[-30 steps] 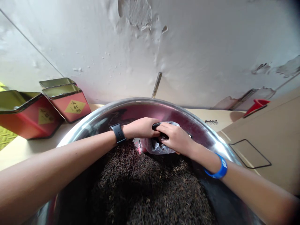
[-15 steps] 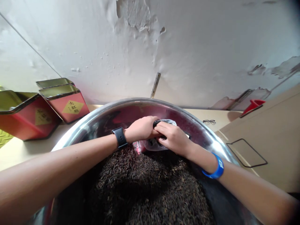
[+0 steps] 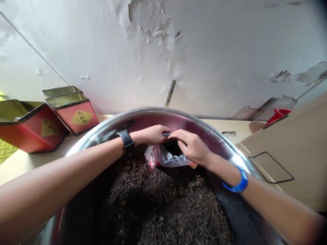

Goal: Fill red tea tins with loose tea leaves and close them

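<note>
A wide shiny metal basin [image 3: 150, 111] holds a mound of dark loose tea leaves [image 3: 163, 207]. Standing among the leaves at the far side is a red tin [image 3: 152, 161], mostly hidden by my hands. Its clear plastic liner bag [image 3: 170, 159] shows crumpled along the near edge, with dark contents inside. My left hand [image 3: 155, 134] is bent over the tin's far left side, its fingers closed and partly hidden. My right hand [image 3: 192, 145] curls over the far right side, thumb toward the opening. Between the two hands a short dark edge, apparently the tin's rim, is visible.
Several open red tins [image 3: 80, 119] with yellow diamond labels stand on the table to the left. Eyeglasses [image 3: 229, 133] lie behind the basin at right. A cardboard box [image 3: 301, 146] and a red scoop-like object [image 3: 277, 116] are further right. A peeling wall [image 3: 217, 61] rises behind.
My hands have drawn slightly apart and no longer overlap. The pale plastic beyond my right hand is out of sight, and the bag's near edge and dark opening now show.
</note>
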A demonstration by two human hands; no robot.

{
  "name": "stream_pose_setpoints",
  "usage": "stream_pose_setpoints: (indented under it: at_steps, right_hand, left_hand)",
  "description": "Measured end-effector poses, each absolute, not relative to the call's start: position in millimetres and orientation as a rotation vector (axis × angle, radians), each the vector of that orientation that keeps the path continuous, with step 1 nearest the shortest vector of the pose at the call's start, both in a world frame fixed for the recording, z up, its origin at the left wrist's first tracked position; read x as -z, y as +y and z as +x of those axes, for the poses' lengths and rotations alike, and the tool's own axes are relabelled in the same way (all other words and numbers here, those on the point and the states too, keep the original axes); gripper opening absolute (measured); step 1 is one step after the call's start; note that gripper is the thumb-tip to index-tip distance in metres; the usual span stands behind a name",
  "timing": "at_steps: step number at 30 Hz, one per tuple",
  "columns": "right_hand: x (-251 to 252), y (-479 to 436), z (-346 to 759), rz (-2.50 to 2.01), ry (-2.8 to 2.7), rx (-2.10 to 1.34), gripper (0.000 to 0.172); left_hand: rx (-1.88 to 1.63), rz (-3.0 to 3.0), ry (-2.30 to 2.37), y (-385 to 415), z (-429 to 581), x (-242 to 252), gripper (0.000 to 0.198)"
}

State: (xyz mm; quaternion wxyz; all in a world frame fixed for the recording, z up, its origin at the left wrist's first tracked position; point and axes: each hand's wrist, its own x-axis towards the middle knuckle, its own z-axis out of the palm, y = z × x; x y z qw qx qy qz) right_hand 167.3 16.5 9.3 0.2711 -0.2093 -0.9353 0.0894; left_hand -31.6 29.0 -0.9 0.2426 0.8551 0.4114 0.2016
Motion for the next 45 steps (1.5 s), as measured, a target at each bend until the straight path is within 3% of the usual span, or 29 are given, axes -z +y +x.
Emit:
stream_pose_setpoints:
  at_steps: [19,26,30,34,37,41,45]
  right_hand:
    - [-9.1,12.0,169.3,-0.697,-2.444,-0.307,0.021]
    - [-7.0,-23.5,158.6,-0.464,-2.668,-0.513,0.019]
    - [8.6,-47.4,149.5,-0.106,-3.118,-0.652,0.030]
    - [26.8,-58.8,149.4,-0.075,-3.285,-0.789,0.070]
    - [33.1,-61.2,150.6,-0.068,-3.331,-0.875,0.087]
    - [30.1,-59.5,147.9,0.041,-3.396,-0.991,0.098]
    - [23.9,-58.5,144.0,0.084,-3.459,-1.035,0.093]
  left_hand:
    - [-0.427,2.295,1.362,28.8,-36.9,-1.9,0.036]
    - [-0.394,2.329,1.430,34.6,-43.4,2.3,0.036]
    - [-0.395,2.317,1.419,33.2,-46.9,0.6,0.035]
    - [-0.385,2.319,1.419,31.3,-47.3,-2.2,0.034]
    - [-0.381,2.330,1.422,31.6,-46.9,-2.8,0.033]
    - [-0.364,2.324,1.428,31.9,-46.3,-3.2,0.034]
    - [-0.397,2.316,1.401,31.7,-46.0,-4.1,0.034]
